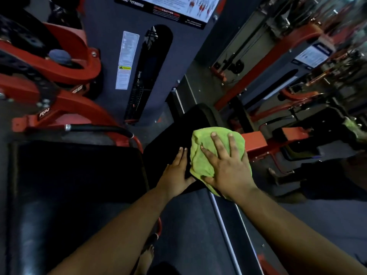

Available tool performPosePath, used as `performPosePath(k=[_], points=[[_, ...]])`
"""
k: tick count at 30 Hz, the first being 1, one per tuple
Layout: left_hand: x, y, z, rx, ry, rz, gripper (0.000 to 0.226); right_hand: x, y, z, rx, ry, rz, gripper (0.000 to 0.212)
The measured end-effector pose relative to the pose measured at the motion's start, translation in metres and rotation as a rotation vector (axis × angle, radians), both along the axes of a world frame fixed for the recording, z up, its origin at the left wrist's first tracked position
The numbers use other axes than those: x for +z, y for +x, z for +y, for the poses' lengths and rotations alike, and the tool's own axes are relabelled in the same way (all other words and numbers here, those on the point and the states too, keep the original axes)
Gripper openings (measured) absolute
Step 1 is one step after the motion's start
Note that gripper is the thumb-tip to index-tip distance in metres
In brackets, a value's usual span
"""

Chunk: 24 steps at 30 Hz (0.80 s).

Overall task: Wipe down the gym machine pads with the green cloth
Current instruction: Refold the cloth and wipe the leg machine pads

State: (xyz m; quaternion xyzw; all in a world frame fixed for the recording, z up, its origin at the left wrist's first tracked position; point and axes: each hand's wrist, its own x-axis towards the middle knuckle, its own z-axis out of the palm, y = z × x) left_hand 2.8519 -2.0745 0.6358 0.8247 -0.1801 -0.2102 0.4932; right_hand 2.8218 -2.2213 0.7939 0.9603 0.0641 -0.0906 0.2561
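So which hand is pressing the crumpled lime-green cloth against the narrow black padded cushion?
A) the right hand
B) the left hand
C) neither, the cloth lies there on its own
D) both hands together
A: the right hand lies flat with fingers spread on the crumpled lime-green cloth atop the narrow black padded cushion, while the left hand rests on the cushion beside the cloth, at its near edge.

Both bare forearms are extended forward from the lower frame. The right hand (226, 167) is laid flat, palm down, fingers (216, 141) spread wide. The left hand (175, 175) is held just beside it, fingers together and extended, thumb tucked toward the right.
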Motion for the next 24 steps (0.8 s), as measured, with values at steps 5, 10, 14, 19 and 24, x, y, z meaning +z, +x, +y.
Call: performPosePath(k=[5,10,14,19,24], points=[[-0.021,-0.001,-0.001,0.101,-0.116,0.085,0.111,-0.002,0.070,0.031,0.089,-0.178,0.037,0.091],[-0.053,-0.018,-0.012,0.261,-0.211,0.104,0.121,-0.032,0.112,0.063,0.244,-0.481,0.105,0.092],[-0.101,-0.043,-0.014,0.361,-0.215,0.196,0.119,-0.095,0.138,0.085,0.293,-0.489,0.227,0.092],[-0.178,-0.075,-0.008,0.406,-0.177,0.324,0.112,-0.190,0.149,0.109,0.362,-0.541,0.310,0.090],[-0.225,-0.098,-0.004,0.403,-0.179,0.330,0.084,-0.264,0.146,0.126,0.392,-0.583,0.372,0.086]])
